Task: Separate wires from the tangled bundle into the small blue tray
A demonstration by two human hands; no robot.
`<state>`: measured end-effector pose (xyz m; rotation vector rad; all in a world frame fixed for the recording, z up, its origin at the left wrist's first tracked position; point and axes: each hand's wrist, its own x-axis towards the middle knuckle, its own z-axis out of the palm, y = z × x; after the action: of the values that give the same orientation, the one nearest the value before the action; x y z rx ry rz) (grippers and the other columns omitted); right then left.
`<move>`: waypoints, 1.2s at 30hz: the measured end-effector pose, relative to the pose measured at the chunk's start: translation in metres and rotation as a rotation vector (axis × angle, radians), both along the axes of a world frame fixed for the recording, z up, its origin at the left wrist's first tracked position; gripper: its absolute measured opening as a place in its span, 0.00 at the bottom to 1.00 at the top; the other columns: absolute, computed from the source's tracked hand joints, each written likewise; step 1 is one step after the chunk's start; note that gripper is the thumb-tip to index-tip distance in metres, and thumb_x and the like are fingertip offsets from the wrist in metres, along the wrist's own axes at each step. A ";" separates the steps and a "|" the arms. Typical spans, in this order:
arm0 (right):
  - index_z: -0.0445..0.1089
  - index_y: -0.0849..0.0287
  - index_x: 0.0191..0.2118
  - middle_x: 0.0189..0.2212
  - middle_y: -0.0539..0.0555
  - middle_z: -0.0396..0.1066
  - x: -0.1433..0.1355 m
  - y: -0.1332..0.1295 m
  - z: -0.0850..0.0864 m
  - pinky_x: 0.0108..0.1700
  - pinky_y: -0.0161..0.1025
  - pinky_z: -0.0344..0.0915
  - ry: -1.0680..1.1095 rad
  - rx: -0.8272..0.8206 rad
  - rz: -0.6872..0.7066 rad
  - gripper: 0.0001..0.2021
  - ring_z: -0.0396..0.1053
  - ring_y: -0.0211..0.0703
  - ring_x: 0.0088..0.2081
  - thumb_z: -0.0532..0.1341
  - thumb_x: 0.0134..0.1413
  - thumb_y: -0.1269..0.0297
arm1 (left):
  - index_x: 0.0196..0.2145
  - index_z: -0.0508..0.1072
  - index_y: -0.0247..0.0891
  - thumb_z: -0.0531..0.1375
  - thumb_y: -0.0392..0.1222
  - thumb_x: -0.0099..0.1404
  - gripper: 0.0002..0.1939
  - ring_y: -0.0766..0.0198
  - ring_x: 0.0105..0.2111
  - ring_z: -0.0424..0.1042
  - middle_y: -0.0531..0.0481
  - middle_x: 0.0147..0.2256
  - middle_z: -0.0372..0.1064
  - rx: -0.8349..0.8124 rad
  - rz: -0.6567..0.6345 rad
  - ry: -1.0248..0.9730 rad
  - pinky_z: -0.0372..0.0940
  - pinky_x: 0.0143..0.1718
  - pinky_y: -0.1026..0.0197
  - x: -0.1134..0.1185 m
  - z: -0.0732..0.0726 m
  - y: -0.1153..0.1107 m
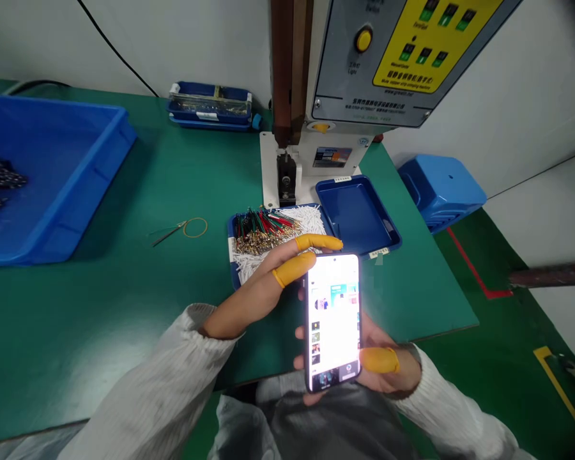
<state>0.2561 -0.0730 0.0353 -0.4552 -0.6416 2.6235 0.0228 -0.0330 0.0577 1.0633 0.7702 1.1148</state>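
A smartphone [334, 319] with a bright lit screen is held upright in my right hand [383, 358]. That hand's thumb, in a yellow finger cot, lies along the right edge, and its fingers wrap round the back to the left edge. My left hand [263, 287] reaches to the phone's top left corner, thumb and forefinger in yellow finger cots, stretched out and apart. Whether the thumb touches the phone I cannot tell. Behind my left hand, a blue tray [230, 246] holds wire pieces [263, 230] with red, green and black sleeves and metal ends, over white strips.
A crimping machine [287, 172] stands behind the trays. Beside it lies a second blue tray [359, 207]. On the green table [172, 179] are small snips [168, 234] with a yellow ring, a large blue bin [91, 172] and stacked trays [211, 105]. A blue stool [443, 185] stands right.
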 end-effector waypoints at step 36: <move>0.68 0.68 0.61 0.49 0.66 0.76 0.097 -0.005 0.029 0.45 0.51 0.73 -0.293 -0.230 0.033 0.39 0.77 0.54 0.42 0.48 0.65 0.35 | 0.38 0.74 0.38 0.60 0.37 0.63 0.06 0.51 0.34 0.76 0.41 0.45 0.78 0.408 0.685 1.751 0.62 0.30 0.55 -0.056 -0.107 -0.174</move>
<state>0.3532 -0.0777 0.0645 -0.9174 -0.4361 2.6973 -0.0328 -0.2074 -0.0488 2.1880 2.4670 0.6081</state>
